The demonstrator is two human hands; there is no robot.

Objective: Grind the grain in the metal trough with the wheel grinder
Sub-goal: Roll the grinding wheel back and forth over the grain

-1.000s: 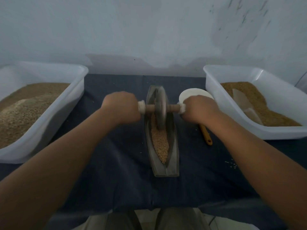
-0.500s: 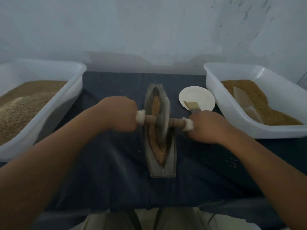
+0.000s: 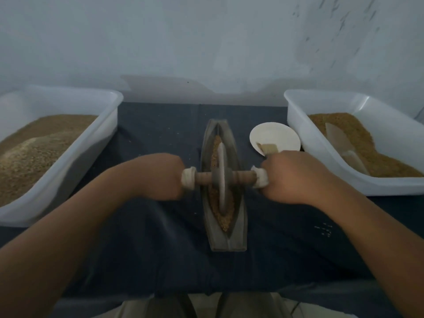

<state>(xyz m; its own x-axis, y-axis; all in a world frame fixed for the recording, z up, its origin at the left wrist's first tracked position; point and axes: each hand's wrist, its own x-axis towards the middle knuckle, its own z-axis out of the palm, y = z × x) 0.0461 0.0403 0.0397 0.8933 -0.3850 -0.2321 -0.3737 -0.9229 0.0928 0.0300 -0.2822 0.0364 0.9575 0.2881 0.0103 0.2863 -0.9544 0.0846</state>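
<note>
Grain lies along the metal trough at table centre — the wheel grinder stands in it. My left hand and right hand each grip an axle end, apart. At two o'clock, a white plate carries what looks like a brush.

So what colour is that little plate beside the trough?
White; the plate shows clearly in the head view, right of the metal trough.
</note>
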